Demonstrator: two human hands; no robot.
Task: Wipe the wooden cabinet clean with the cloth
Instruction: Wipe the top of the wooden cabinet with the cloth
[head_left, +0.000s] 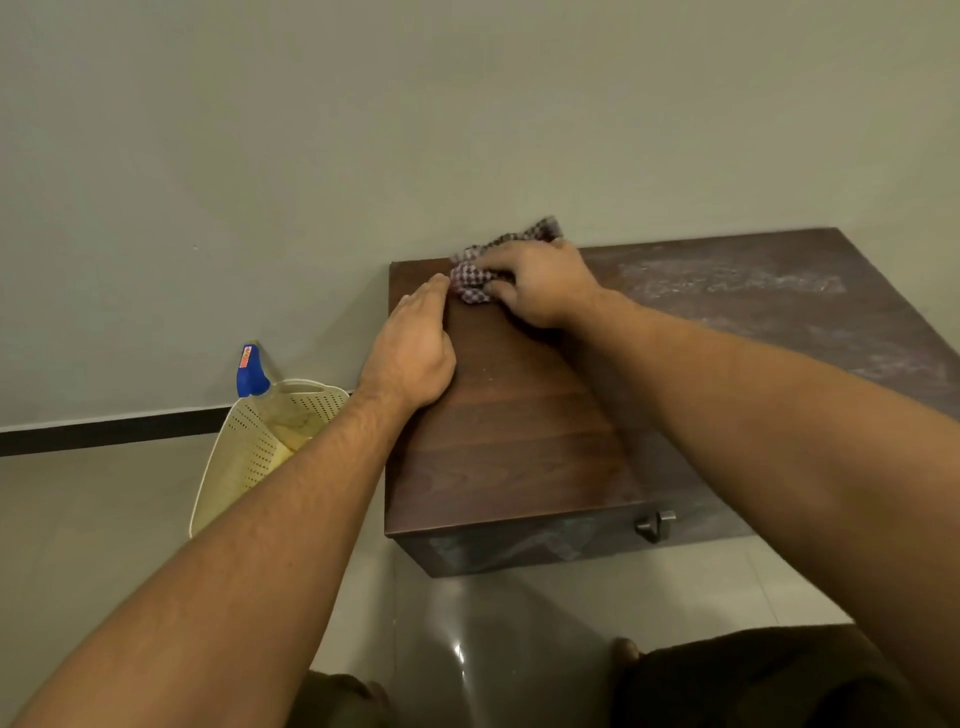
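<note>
- Dark wood-grain laminate forms the top of the wooden cabinet (519, 441), which sits low against the wall in the centre and right of the frame.
- Cloth (470, 283): a checked rag, bunched at the cabinet's far left corner, close to the wall.
- Right hand (540, 283): fingers curled over the cloth, clutching it and pressing it onto the top.
- Left hand (415, 353): flat and unclenched, grasping nothing, resting along the cabinet's left edge with fingertips touching the cloth.
- Key relation: the unwiped area lies to the right of the grip. A pale, dusty smear (727, 283) runs across the upper right of the top, along the cabinet's long axis. The right hand is the nearer one and already has the cloth.
- Judgement: the left portion looks clean; the right portion remains, so the task appears partly done.
- Surroundings: a perforated cream basket (249, 452) and a blue-capped spray bottle (252, 371) stand on the floor at left, off the wiping path.
- Cabinet front: a small metal knob (654, 525) projects below the front edge. Nothing lies on the top.
</note>
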